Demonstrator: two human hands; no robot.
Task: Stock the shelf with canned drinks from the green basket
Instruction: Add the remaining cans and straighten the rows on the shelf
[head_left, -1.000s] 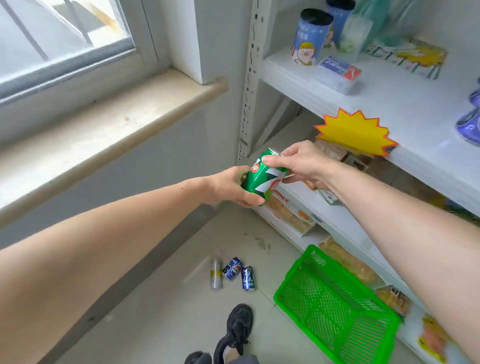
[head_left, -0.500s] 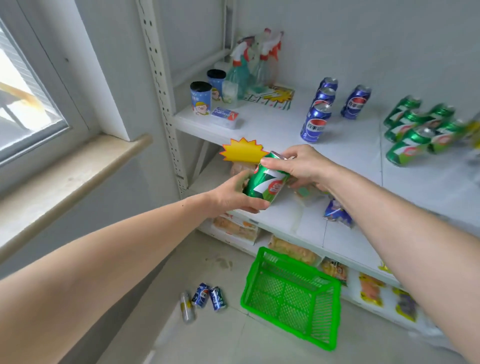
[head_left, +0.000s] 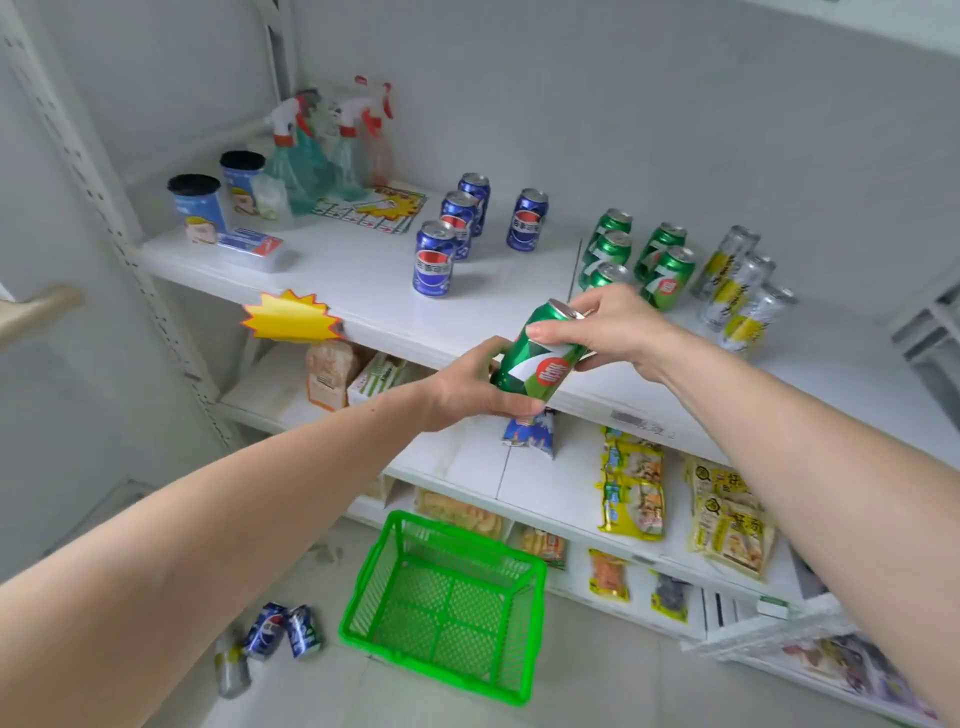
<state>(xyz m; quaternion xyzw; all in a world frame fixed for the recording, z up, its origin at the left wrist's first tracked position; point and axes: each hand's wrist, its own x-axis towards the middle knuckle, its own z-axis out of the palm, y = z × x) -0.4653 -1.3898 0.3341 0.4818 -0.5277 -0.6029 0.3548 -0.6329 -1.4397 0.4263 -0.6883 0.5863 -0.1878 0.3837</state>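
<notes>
Held item: a green can (head_left: 543, 358), tilted with its top toward the upper right, in front of the edge of the upper shelf (head_left: 363, 280).
Left hand (head_left: 467, 387): wraps the can's lower end from the left; grip curled round the base, thumb under the can.
Right hand (head_left: 615, 327): takes the can's upper end from above and the right; grip pinching the top rim, index finger laid across the label.
Can position: in the air, clear of the shelf surface, above the snack shelf (head_left: 545, 478) below.
Green basket (head_left: 441, 603): on the floor below the hands, just in front of the bottom shelves; no can shows inside.
Blue cans (head_left: 434, 257): four upright on the upper shelf, left of centre, three in a line and one beside them.
Green cans on shelf (head_left: 667, 267): upright in two rows to the right of the blue group, just behind the right hand.
Silver-yellow cans (head_left: 737, 286): three tall ones in a row to the right of the green group.
Floor cans (head_left: 283, 629): two blue and one silver, lying on their sides left of the basket.
Spray bottles (head_left: 322, 150): at the rear left of the upper shelf, next to two blue cups (head_left: 200, 208).
Yellow star tag (head_left: 291, 317): fixed to the upper shelf's front edge, left of the hands.
</notes>
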